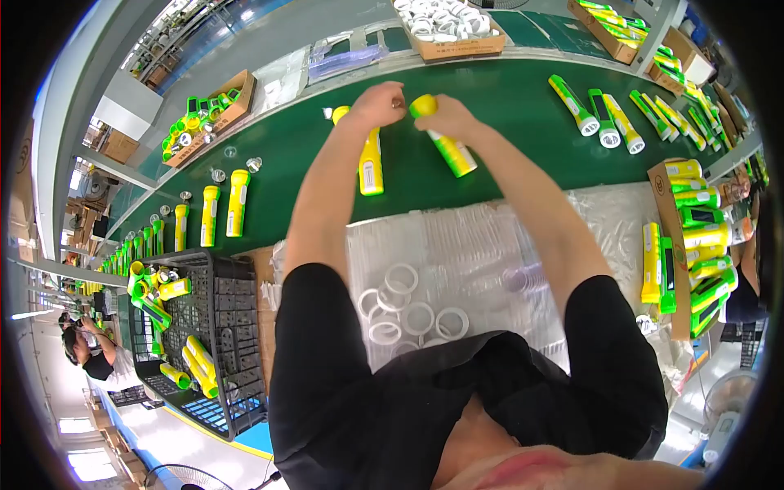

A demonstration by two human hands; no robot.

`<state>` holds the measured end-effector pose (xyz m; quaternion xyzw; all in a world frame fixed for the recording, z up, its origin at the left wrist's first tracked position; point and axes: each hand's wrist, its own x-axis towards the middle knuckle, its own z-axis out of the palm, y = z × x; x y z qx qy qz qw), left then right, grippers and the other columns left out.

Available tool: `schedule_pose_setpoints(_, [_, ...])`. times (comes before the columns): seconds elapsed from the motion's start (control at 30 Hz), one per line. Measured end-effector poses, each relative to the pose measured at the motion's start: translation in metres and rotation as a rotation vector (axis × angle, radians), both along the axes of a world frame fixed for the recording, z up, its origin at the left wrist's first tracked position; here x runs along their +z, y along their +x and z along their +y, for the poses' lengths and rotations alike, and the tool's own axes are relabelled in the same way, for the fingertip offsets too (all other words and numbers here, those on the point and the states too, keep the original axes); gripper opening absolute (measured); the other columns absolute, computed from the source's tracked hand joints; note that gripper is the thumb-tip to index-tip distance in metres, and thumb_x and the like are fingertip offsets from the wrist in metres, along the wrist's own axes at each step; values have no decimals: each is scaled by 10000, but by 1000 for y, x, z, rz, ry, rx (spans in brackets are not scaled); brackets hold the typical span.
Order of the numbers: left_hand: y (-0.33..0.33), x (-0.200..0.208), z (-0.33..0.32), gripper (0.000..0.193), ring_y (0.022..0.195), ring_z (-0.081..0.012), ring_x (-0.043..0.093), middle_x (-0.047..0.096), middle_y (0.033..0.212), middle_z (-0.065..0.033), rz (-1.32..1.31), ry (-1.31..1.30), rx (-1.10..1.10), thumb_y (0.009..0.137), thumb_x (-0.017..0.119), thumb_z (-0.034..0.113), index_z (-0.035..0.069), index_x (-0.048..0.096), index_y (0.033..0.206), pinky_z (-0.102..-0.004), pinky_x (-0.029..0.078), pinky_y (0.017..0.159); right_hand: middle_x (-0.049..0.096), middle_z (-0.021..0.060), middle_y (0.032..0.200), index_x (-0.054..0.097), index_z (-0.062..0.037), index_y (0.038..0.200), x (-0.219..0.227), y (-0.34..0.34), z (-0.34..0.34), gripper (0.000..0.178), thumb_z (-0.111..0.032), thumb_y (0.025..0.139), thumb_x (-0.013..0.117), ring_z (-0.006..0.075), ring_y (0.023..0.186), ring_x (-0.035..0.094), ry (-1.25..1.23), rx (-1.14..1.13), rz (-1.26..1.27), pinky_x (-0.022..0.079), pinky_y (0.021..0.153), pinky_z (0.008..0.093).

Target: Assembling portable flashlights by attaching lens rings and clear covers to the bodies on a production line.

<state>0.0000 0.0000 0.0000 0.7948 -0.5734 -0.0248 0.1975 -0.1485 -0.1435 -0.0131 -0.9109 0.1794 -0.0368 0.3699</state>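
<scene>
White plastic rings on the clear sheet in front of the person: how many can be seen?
About 7: white plastic rings, and partial ones; clothing may hide more.

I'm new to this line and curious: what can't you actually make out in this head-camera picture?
- Head end of the yellow flashlight: covered by the left hand.
- What the right hand does at the green-and-yellow flashlight: fingers hide it.
- White rings: lower ones cut off by the black shirt.
</scene>
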Motion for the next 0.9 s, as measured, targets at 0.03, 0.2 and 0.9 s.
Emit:
schedule_pose_setpoints(0.03, [-16,7,7,195,1071,-250,642,648,1207,-136,85,-114,-40,716,743,190,59,693,851,-366,502,941,629,213,1139,532,48,1231,7,-23,0,719,-374,686,735,321,1065,616,143,-10,-100,480,906,371])
schedule_pose_setpoints(0.2, [-141,68,75,290,1021,-168,633,649,1109,-92,1038,-236,-312,829,715,8,36,577,1082,-282,530,872,610,160,1068,419,21,1263,65,-168,54,744,-386,754,777,260,978,607,195,4,-365,480,854,357])
schedule_pose_setpoints(0.9, [-376,26,147,461,946,-236,535,630,1023,-5,136,-568,-468,822,588,508,127,699,1057,-363,367,809,571,88,1008,439,-5,1268,26,-374,195,459,-362,995,535,136,794,593,1034,81,-362,499,696,283])
